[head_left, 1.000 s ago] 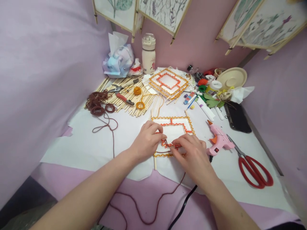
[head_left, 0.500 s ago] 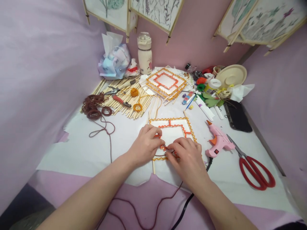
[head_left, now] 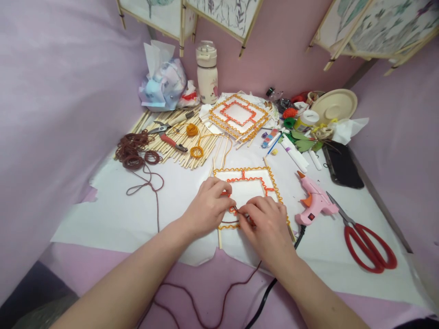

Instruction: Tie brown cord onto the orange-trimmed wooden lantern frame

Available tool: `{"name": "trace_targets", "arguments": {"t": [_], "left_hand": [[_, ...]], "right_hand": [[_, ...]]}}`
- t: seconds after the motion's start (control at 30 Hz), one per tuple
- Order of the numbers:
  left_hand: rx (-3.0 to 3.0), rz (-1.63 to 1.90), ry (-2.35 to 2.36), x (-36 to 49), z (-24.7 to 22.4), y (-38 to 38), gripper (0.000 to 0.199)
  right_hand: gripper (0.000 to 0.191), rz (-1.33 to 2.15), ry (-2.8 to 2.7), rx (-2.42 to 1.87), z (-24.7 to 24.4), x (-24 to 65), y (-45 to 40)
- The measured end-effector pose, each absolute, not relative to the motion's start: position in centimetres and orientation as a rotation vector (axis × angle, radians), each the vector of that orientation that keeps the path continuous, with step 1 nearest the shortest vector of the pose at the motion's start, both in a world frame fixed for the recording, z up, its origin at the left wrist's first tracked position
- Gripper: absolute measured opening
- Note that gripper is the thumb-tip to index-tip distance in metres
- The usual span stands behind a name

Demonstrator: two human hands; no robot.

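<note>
A square stick frame (head_left: 274, 176), wrapped in wavy orange-yellow cord with a smaller red-orange square inside, lies on the white paper. Over its lower left part, my left hand (head_left: 210, 204) has its fingertips pinched on a thin brown cord (head_left: 224, 222). My right hand (head_left: 266, 221) pinches the same cord just to the right, close to the lower side of the inner square. Fingers cover the exact spot where the cord meets the frame. More brown cord trails below the table edge and up to a coiled brown bundle (head_left: 133, 148) at left.
On the right lie a pink glue gun (head_left: 317, 201), red-handled scissors (head_left: 368, 246) and a black phone (head_left: 343, 167). Behind are a second frame (head_left: 238, 114), a bottle (head_left: 206, 75), sticks (head_left: 185, 153), pruning shears (head_left: 171, 139) and a tissue pack (head_left: 163, 84). Picture panels (head_left: 226, 18) hang above.
The view has shifted slightly. Both hands stay at the inner square's lower side, with the right fingers moved a little on the brown cord.
</note>
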State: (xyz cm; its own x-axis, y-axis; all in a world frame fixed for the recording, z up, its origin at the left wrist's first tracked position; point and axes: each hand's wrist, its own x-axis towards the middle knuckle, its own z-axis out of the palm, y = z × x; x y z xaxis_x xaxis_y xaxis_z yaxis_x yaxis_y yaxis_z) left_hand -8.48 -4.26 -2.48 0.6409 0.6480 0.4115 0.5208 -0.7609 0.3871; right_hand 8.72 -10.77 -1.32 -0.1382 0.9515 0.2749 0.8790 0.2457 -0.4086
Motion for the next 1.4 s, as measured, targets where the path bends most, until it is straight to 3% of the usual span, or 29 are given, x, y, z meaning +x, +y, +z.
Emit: {"name": "trace_targets", "arguments": {"t": [1.4], "left_hand": [[2.616, 0.727, 0.995, -8.33, -2.41, -4.39, 0.019]], "right_hand": [[0.006, 0.268, -2.029, -1.682, -0.75, 8.55, -11.08]]}}
